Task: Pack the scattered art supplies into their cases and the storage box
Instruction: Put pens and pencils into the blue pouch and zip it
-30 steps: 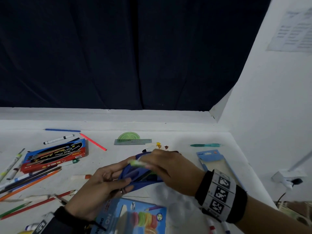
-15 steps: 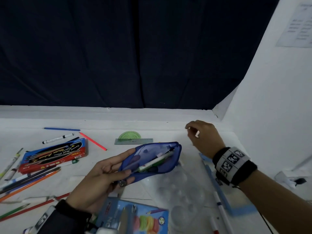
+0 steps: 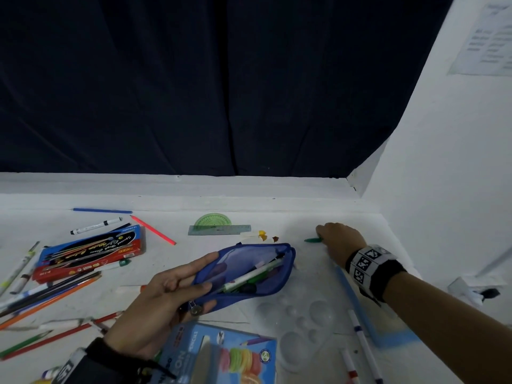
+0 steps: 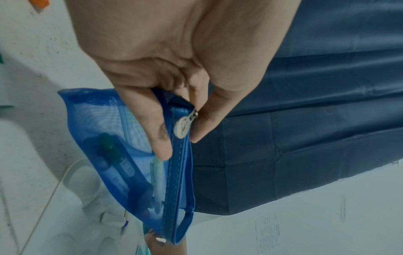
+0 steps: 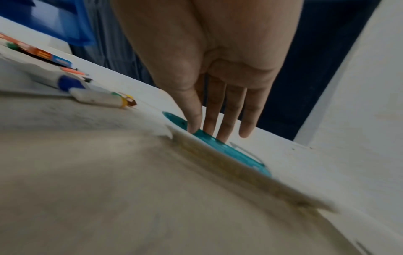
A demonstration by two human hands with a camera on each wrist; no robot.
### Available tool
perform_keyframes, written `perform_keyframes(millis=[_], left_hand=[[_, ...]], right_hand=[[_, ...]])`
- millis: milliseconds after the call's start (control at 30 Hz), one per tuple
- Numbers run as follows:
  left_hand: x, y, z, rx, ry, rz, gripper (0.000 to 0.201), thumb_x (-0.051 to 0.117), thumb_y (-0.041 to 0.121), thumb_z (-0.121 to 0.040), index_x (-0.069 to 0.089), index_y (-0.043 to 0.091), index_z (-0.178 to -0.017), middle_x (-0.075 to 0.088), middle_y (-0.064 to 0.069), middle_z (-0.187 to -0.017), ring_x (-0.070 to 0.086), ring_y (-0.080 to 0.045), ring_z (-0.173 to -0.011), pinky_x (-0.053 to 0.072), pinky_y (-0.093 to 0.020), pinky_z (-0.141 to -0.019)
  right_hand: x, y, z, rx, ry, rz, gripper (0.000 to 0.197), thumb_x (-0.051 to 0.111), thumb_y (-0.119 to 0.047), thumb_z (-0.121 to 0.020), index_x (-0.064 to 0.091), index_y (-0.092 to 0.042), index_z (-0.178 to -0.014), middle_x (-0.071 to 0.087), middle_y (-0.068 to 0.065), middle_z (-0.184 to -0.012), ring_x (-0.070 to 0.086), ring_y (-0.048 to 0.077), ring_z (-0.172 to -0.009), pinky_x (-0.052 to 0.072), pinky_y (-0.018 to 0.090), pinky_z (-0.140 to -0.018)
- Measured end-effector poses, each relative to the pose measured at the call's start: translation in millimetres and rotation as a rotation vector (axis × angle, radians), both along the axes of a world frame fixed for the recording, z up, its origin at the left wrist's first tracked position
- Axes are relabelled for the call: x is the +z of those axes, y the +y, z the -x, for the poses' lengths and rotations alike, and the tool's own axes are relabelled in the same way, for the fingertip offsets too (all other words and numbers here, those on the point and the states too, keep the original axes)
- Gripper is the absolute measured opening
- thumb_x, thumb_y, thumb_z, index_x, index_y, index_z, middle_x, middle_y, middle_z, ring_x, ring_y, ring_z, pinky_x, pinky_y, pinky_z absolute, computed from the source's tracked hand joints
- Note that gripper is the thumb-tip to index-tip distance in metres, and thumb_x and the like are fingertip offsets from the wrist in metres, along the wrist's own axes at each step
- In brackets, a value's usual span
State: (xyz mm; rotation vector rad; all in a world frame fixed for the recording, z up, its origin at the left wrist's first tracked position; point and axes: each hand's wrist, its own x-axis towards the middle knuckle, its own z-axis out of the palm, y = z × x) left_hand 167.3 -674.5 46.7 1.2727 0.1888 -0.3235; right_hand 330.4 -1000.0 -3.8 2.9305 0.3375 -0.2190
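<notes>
My left hand [image 3: 194, 275] holds a blue mesh pouch [image 3: 249, 270] by its zipper end, above the table's middle, mouth open toward me. Several pens and markers lie inside it. In the left wrist view my thumb and fingers [image 4: 181, 145] pinch the pouch [image 4: 122, 155] beside its round white zipper pull. My right hand [image 3: 321, 237] reaches to the far right of the table, onto a teal pen [image 3: 311, 240]. In the right wrist view my thumb and fingertips [image 5: 200, 128] pinch that pen [image 5: 229, 150], which still lies on the table.
A red and blue pencil box [image 3: 91, 253] and loose coloured pencils [image 3: 50, 289] lie at left. A green protractor [image 3: 212, 220] and ruler [image 3: 219, 230] sit at the back. A clear palette [image 3: 304, 322], a blue pastel box [image 3: 221, 356] and markers [image 3: 363, 342] lie near me. A wall stands right.
My right hand left the pouch after putting a marker in, swung to the far right and came down on the teal pen. The left hand kept holding the pouch open.
</notes>
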Motion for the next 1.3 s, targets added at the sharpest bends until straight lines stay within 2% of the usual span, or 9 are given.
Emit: perform_keyframes(millis=[233,333,500,600,767,1000,1067,1200,1300], left_hand=[[2.4,18.2,22.1,0.048,0.028,-0.029,0.05,0.06,-0.004,-0.081,0.065,0.017,-0.127,0.07,-0.004,-0.122,0.067,-0.023,-0.112,0.055,-0.037,-0.09],[4.6,26.8,32.9,0.071,0.033,-0.048,0.051,0.062,-0.003,-0.079,0.065,0.017,-0.126,0.071,-0.004,-0.121,0.068,-0.023,-0.111,0.056,-0.037,-0.09],[9.6,40.7,49.9,0.094,0.084,-0.05,0.049,0.053,-0.012,-0.088,0.067,0.017,-0.124,0.07,-0.005,-0.122,0.067,-0.023,-0.112,0.046,-0.046,-0.103],[15.2,48.8,57.9,0.109,0.11,-0.006,0.048,0.052,-0.011,-0.088,0.068,0.018,-0.123,0.07,-0.003,-0.123,0.067,-0.023,-0.113,0.055,-0.04,-0.093],[23.7,58.5,63.6,0.109,0.116,0.071,0.05,0.053,-0.013,-0.086,0.067,0.015,-0.124,0.07,-0.007,-0.121,0.068,-0.026,-0.111,0.057,-0.036,-0.087],[20.9,86.3,61.4,0.165,0.134,0.042,0.05,0.052,-0.012,-0.088,0.065,0.017,-0.127,0.069,-0.004,-0.125,0.067,-0.024,-0.113,0.059,-0.03,-0.076],[19.8,96.8,63.6,0.195,0.14,0.044,0.051,0.052,-0.013,-0.087,0.066,0.017,-0.126,0.068,-0.005,-0.125,0.066,-0.025,-0.114,0.057,-0.036,-0.084],[16.9,114.8,72.0,0.253,0.121,0.007,0.05,0.053,-0.014,-0.086,0.07,0.016,-0.122,0.068,-0.008,-0.125,0.065,-0.028,-0.116,0.034,-0.051,-0.112],[16.6,124.3,75.9,0.295,0.113,-0.01,0.05,0.054,-0.015,-0.085,0.07,0.014,-0.123,0.068,-0.009,-0.125,0.065,-0.027,-0.116,0.03,-0.057,-0.115]], right_hand=[[37.6,62.6,50.8,0.221,-0.183,-0.61,0.006,0.037,-0.023,-0.104,0.038,-0.022,-0.109,0.061,0.002,-0.096,0.057,0.024,-0.07,0.05,0.041,-0.065],[68.2,98.3,86.1,0.345,-0.152,-0.959,0.005,0.036,-0.027,-0.105,0.038,-0.028,-0.109,0.066,-0.001,-0.094,0.064,0.019,-0.08,0.053,0.042,-0.074],[96.4,141.6,138.2,0.553,0.085,-1.279,0.016,0.04,-0.019,-0.104,0.045,-0.015,-0.119,0.07,-0.002,-0.105,0.066,0.01,-0.101,0.052,0.036,-0.089],[80.0,156.6,143.3,0.636,0.153,-1.164,0.016,0.043,-0.023,-0.104,0.047,-0.019,-0.119,0.068,-0.004,-0.099,0.065,0.012,-0.094,0.051,0.041,-0.082],[41.2,174.4,123.0,0.891,-0.114,-0.764,0.023,0.051,-0.029,-0.1,0.068,-0.021,-0.113,0.067,-0.002,-0.101,0.061,0.014,-0.089,0.051,0.035,-0.073],[62.9,207.5,73.7,0.779,-0.31,-1.132,0.01,0.062,-0.017,-0.094,0.07,-0.013,-0.089,0.064,0.0,-0.081,0.057,0.016,-0.069,0.047,0.028,-0.067],[57.3,212.8,42.7,0.642,-0.346,-1.129,0.009,0.061,-0.014,-0.091,0.066,-0.017,-0.085,0.061,-0.002,-0.077,0.056,0.016,-0.067,0.048,0.031,-0.066],[18.1,218.2,-13.1,0.352,-0.075,-0.61,0.027,0.053,-0.019,-0.091,0.063,-0.016,-0.116,0.062,0.005,-0.111,0.059,0.026,-0.102,0.049,0.038,-0.087],[-5.2,224.6,-27.3,0.285,0.064,-0.256,0.034,0.043,-0.019,-0.096,0.05,-0.014,-0.129,0.05,0.007,-0.129,0.05,0.027,-0.118,0.046,0.038,-0.094]])
